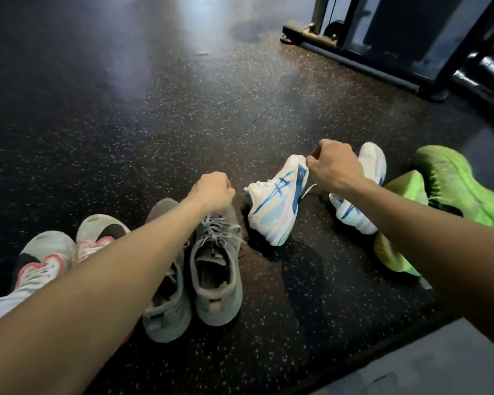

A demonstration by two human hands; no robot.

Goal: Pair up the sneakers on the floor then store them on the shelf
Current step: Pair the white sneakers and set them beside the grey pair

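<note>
Here the right hand point(334, 166) is closed, pinching the collar of a white-and-blue sneaker point(277, 201) that tilts on its side on the speckled rubber floor point(126, 124); its mate point(360, 192) lies just behind the wrist. The left hand point(211, 192) is a fist above the laces of a grey sneaker point(216, 269), though whether it grips them I cannot tell. Lime-green sneakers point(454, 183) lie at the right, white-and-red ones point(43, 263) at the left.
</note>
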